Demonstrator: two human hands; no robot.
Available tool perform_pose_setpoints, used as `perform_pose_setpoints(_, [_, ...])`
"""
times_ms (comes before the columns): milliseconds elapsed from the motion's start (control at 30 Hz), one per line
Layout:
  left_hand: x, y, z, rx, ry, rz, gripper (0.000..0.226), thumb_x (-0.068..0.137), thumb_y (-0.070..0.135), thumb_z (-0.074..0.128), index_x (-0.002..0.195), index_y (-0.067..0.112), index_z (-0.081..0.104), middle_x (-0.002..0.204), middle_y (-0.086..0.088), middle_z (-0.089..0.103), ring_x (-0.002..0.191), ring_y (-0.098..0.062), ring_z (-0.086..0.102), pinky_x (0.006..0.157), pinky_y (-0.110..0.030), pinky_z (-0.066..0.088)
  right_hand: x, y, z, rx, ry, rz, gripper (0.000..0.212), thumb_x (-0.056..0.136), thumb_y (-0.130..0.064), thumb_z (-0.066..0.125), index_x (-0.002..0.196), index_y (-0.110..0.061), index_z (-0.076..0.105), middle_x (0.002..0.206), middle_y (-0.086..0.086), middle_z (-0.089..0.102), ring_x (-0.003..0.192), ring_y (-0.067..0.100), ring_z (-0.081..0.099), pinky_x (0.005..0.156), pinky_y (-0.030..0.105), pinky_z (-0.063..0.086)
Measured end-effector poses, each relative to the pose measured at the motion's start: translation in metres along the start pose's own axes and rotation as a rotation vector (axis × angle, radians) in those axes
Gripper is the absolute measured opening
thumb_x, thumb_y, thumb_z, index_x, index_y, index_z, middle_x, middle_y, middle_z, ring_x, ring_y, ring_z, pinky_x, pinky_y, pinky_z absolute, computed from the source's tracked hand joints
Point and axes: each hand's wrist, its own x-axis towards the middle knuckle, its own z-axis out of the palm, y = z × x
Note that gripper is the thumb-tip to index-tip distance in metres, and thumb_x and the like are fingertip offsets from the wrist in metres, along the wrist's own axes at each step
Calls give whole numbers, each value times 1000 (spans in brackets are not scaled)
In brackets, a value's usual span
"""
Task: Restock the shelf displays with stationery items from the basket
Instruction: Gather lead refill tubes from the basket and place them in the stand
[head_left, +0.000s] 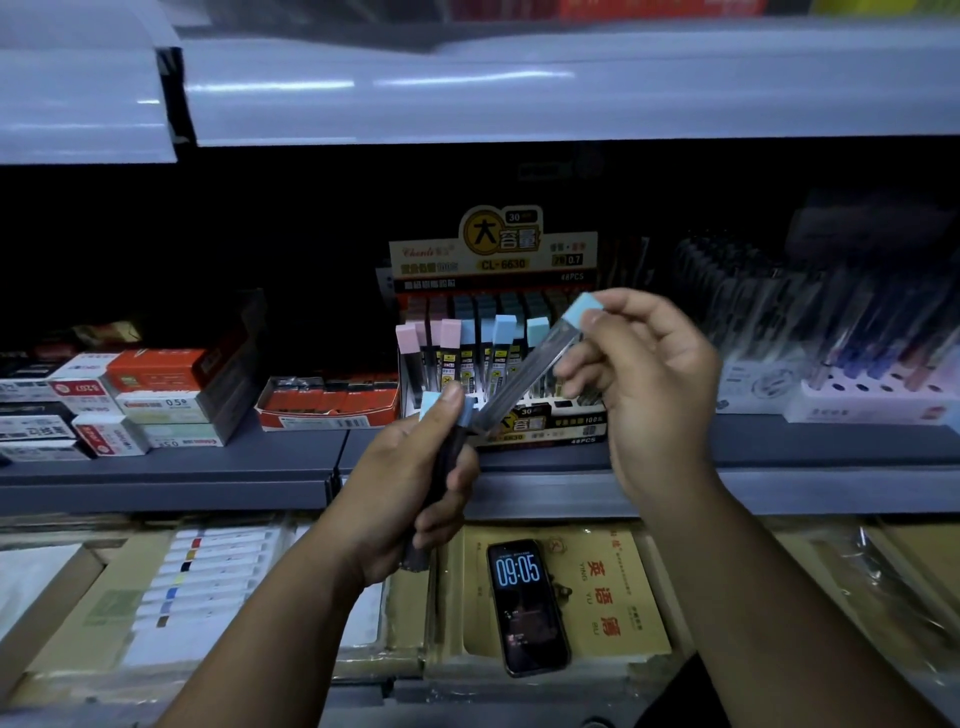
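Note:
My right hand (644, 374) pinches one clear lead tube (530, 374) with a light-blue cap, tilted, in front of the display box (498, 260) of lead tubes on the middle shelf. My left hand (410, 493) grips a small bunch of similar tubes (441, 467) with blue caps at the top, just below and left of the box. The box holds several upright tubes with pink and blue caps. The basket is out of view.
Stacked refill boxes (104, 400) and an orange tray (327, 400) sit left on the shelf (208, 467); pens in holders (857, 364) stand at the right. Below lie a phone (524, 603) on yellow notebooks and a marker set (208, 582). An upper shelf overhangs.

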Motion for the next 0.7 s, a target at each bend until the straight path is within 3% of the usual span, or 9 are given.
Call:
perform_pose_setpoints(67, [1, -1, -2, -87, 43, 9, 59, 98, 57, 46, 105, 1, 62, 58, -3, 29, 34, -11, 19, 37, -16, 20, 2, -1, -4, -70, 51, -93, 6, 97, 4, 58, 101, 3, 63, 79, 22, 63, 52, 24, 65, 46, 29, 52])
perform_pose_setpoints(133, [3, -2, -3, -118, 56, 7, 57, 100, 56, 45, 118, 4, 60, 63, -1, 29, 38, -9, 17, 37, -17, 18, 1, 0, -5, -144, 48, -179, 8, 98, 4, 57, 105, 4, 61, 76, 11, 65, 55, 25, 67, 49, 31, 55])
perform_pose_setpoints(200, [4, -4, -5, -127, 36, -2, 50, 103, 53, 41, 118, 8, 59, 65, 0, 28, 41, -10, 15, 39, -18, 16, -1, 1, -4, -211, 7, -243, 9, 99, 4, 56, 106, 1, 60, 76, 5, 67, 59, 24, 70, 54, 32, 58])
perform_pose_setpoints(400, [7, -5, -10, -326, -28, 16, 43, 97, 38, 29, 116, 12, 57, 70, -3, 26, 43, -10, 17, 40, -16, 20, -1, 16, -6, -396, -124, -338, 11, 100, 0, 56, 111, 0, 60, 76, 10, 70, 68, 19, 73, 65, 35, 60])
perform_pose_setpoints(533, [6, -4, -5, -289, -43, -4, 36, 102, 37, 37, 117, 11, 57, 70, -3, 34, 45, -10, 20, 39, -20, 19, 4, 16, -9, -501, -184, -422, 13, 101, 1, 56, 111, -1, 64, 88, 16, 68, 71, 15, 72, 66, 26, 58])
perform_pose_setpoints(633, [4, -3, -3, -253, -43, -8, 39, 106, 38, 40, 124, 9, 59, 72, -5, 39, 47, -12, 24, 41, -22, 23, 7, 15, -9, -535, -204, -441, 15, 100, 1, 56, 111, -1, 66, 87, 15, 69, 69, 14, 71, 66, 29, 59])
perform_pose_setpoints(700, [2, -3, -2, -213, -39, -9, 42, 106, 42, 40, 119, 7, 59, 71, -7, 42, 42, -13, 27, 39, -20, 28, 10, 15, -9, -543, -210, -429, 15, 100, 1, 56, 111, -1, 66, 86, 14, 69, 69, 16, 71, 66, 33, 60])
